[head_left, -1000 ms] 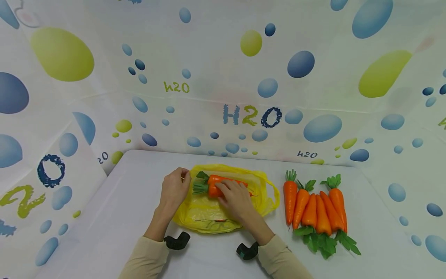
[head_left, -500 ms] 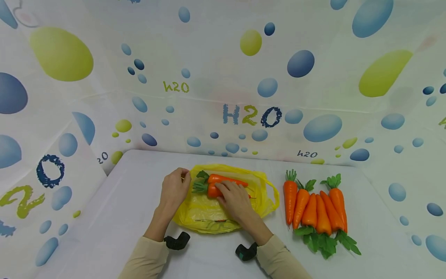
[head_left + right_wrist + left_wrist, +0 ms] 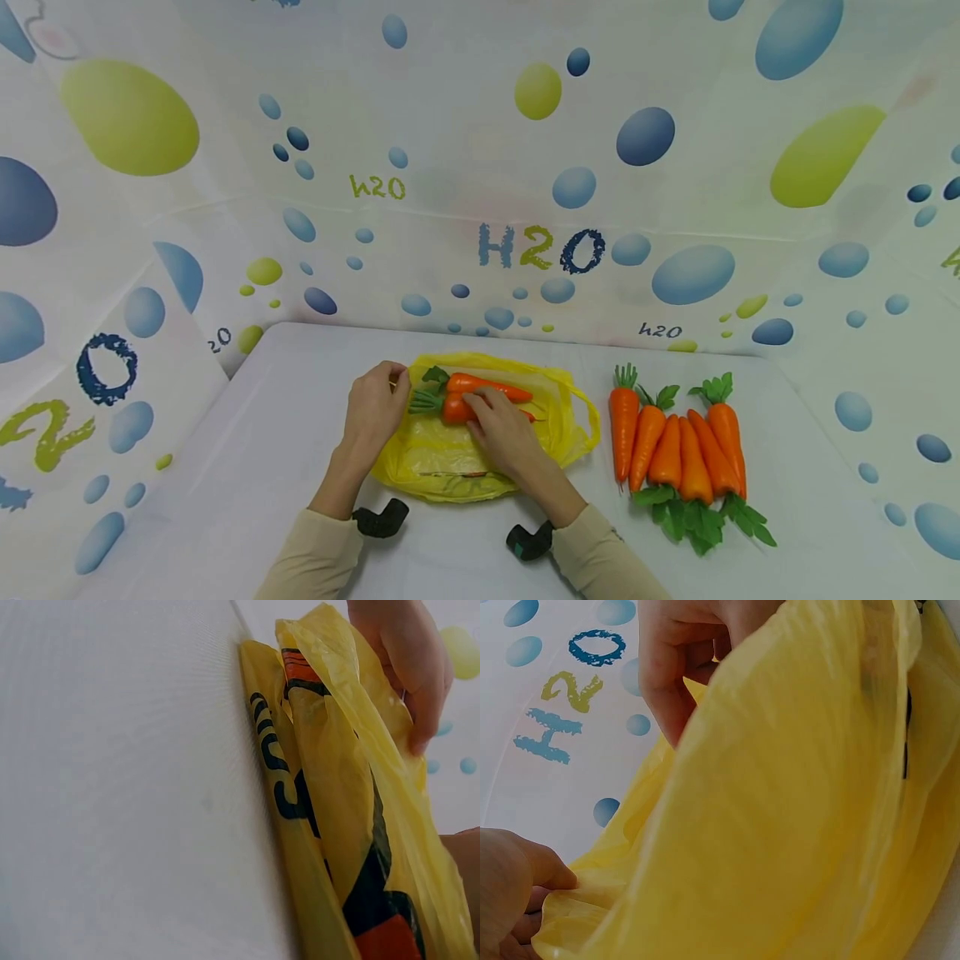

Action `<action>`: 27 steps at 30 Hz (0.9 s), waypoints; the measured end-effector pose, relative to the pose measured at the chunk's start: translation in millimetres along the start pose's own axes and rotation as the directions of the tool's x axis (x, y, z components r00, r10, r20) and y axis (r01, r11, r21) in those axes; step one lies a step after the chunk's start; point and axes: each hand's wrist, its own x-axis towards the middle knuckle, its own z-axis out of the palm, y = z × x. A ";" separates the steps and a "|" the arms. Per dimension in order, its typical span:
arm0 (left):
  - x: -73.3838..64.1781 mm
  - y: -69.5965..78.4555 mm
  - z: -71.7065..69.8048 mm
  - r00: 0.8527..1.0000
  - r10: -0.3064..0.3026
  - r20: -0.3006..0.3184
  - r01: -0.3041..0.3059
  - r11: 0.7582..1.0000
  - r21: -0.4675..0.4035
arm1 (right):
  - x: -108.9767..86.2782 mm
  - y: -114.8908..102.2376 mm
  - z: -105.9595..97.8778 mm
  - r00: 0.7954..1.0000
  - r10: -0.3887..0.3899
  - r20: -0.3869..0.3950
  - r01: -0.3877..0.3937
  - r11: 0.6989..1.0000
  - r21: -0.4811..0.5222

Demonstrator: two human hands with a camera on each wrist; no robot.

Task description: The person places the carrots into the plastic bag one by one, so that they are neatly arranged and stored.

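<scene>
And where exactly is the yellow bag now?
In the head view, the yellow bag lies on the table, below the picture's centre, with the left hand at its left edge and six carrots to its right.

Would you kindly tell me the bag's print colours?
Black and orange-red on the yellow bag, clearest in the right wrist view.

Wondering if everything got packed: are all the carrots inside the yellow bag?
No, several carrots lie on the table beside the yellow bag.

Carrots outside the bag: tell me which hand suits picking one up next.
Probably the right hand: it is nearer the outside carrots, while the left hand pinches the yellow bag.
</scene>
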 end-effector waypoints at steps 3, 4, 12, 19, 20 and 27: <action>0.5 -0.2 0.3 1.000 0.006 -0.009 -0.006 1.000 0.000 | -0.2 -0.9 -0.2 1.000 -0.002 0.022 0.002 1.000 0.017; 0.7 -0.3 0.5 1.000 0.007 -0.012 -0.007 1.000 0.001 | -0.2 -1.1 -0.4 1.000 -0.005 0.027 0.005 1.000 0.021; 0.4 -1.4 1.5 1.000 -0.005 -0.001 0.005 1.000 0.006 | -0.5 -0.9 -0.5 0.999 -0.034 0.019 0.033 0.999 0.018; -0.2 -2.5 2.1 1.000 -0.001 -0.002 0.001 1.000 0.003 | -1.2 -0.7 0.3 0.999 -0.011 0.032 0.012 1.000 -0.006; -0.3 -2.3 2.1 1.000 -0.002 -0.002 0.002 1.000 0.002 | -1.3 -0.6 0.5 0.999 -0.008 0.035 0.008 1.000 -0.011; 0.0 -1.4 2.5 1.000 -0.006 0.004 0.006 1.000 0.002 | -1.5 0.5 -0.7 0.999 -0.029 0.029 0.029 0.999 -0.015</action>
